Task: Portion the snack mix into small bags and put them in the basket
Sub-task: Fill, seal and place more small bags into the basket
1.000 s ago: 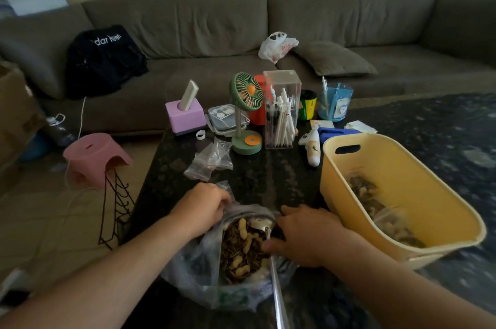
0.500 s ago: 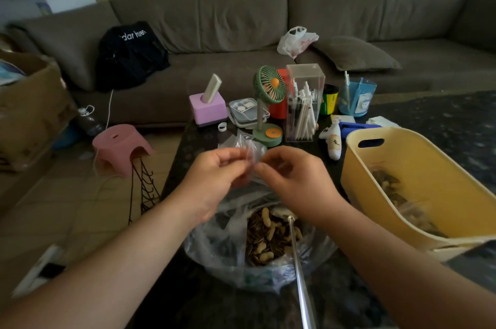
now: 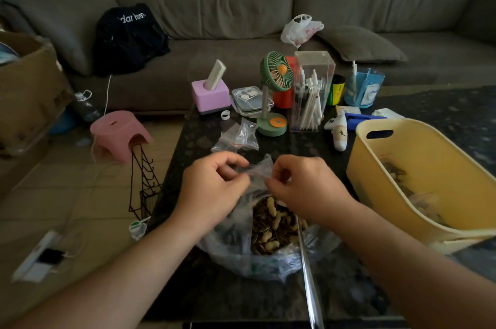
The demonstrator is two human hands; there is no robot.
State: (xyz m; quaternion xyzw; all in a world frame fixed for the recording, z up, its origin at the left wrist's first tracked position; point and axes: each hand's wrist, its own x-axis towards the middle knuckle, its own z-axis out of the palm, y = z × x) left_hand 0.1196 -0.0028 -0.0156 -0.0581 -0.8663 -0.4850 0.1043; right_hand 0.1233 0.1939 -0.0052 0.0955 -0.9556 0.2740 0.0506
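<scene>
You get one legible text: white lettering on the black garment [image 3: 128, 36] on the sofa [image 3: 228, 6], reads roughly "dar haven", first letters cut off by a fold. Labels on the table items are too blurred to read.

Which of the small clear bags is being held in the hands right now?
The small bag pinched between the left hand and right hand, above the snack mix. The spare bags lie untouched near the fan.
</scene>
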